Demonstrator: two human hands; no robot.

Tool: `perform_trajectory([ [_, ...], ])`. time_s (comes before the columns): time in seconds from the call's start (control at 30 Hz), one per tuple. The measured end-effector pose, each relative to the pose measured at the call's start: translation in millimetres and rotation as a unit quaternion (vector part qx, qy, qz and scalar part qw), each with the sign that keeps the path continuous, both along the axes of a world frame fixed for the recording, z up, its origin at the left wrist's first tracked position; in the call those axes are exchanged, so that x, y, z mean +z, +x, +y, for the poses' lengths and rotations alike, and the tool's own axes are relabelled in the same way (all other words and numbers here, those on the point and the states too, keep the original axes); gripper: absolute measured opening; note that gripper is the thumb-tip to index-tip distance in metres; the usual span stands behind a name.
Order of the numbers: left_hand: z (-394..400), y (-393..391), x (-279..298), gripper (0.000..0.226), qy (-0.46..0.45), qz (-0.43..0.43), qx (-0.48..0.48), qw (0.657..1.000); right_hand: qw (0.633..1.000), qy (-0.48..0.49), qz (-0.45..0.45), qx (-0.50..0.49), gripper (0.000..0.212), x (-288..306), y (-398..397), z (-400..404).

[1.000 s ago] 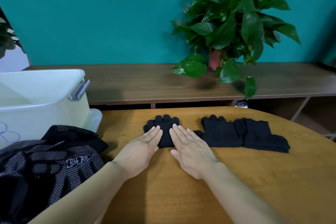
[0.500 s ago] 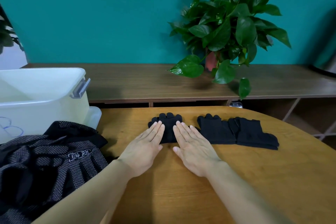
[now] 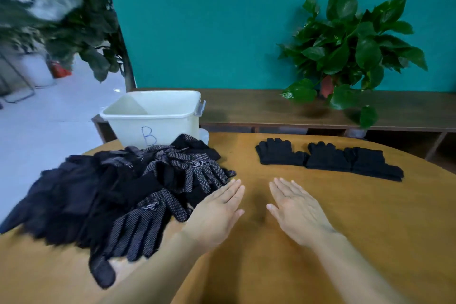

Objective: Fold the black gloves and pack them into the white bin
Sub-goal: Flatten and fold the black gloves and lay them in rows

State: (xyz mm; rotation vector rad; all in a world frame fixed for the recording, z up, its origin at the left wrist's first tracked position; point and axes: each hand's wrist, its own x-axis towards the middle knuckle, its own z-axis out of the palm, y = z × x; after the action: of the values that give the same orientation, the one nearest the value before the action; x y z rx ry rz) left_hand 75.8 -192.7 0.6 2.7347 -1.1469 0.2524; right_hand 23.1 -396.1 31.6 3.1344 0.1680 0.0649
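Two bare hands lie flat, palms down and fingers straight, on a round wooden desk, holding nothing. The left hand rests just beside a loose heap of black knit gloves with white grip dots that covers the left part of the desk, its fingertips at the heap's edge. The right hand lies on bare wood, apart from the left, with a gap of desk between them.

Farther back, well apart from both hands, three folded black gloves sit in a row on the desk, edges touching or overlapping, fingers pointing away from the person.

A white rectangular plastic bin marked with a blue letter "B" stands open at the back left of the desk, directly behind the heap; its visible inside shows no gloves. A grey latch sticks out at its right rim.

Behind the desk runs a long dark wooden shelf against a teal wall, carrying a leafy green potted plant. Blurred foliage fills the upper left.
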Motion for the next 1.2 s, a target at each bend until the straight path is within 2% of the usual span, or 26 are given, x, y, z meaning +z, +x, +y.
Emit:
perform_trajectory([
  [0.13, 53, -36, 6, 0.059, -0.009, 0.025, 0.043, 0.999, 0.999, 0.008, -0.020, 0.029, 0.056, -4, -23, 37],
  [0.2, 79, -45, 4, 0.050, -0.018, 0.001, 0.048, 0.999, 0.998, 0.016, -0.030, 0.047, 0.054, -7, -29, 52],
  [0.3, 115, -54, -2, 0.052, -0.018, -0.017, 0.071, 0.997, 0.997, 0.014, -0.037, 0.073, 0.053, -13, -26, 72],
  [0.43, 159, -46, -12, 0.054, -0.020, -0.035, 0.117, 0.992, 0.992, 0.011, -0.093, 0.089, 0.053, -17, -17, 99],
  [0.57, 189, -29, -4, 0.053, -0.064, -0.058, 0.140, 0.986, 0.977, 0.017, -0.162, 0.136, 0.037, -19, 1, 128],
  [0.67, 199, -16, 12, 0.041, -0.119, -0.077, 0.170, 0.975, 0.974, 0.024, -0.153, 0.163, 0.023, -4, 18, 152],
  [0.73, 202, -2, 17, 0.035, -0.125, -0.089, 0.188, 0.970, 0.976, 0.020, -0.116, 0.183, 0.028, 6, 32, 170],
  [0.83, 202, 18, 20, 0.046, -0.128, -0.061, 0.198, 0.970, 0.971, 0.032, -0.128, 0.201, 0.028, 11, 57, 195],
  [1.0, 205, 40, 5, 0.066, -0.121, 0.010, 0.248, 0.961, 0.978, 0.059, -0.113, 0.166, 0.032, 2, 92, 221],
  [1.2, 211, 50, -15, 0.058, -0.146, -0.029, 0.238, 0.960, 0.986, 0.097, -0.102, 0.094, 0.052, -18, 109, 238],
])
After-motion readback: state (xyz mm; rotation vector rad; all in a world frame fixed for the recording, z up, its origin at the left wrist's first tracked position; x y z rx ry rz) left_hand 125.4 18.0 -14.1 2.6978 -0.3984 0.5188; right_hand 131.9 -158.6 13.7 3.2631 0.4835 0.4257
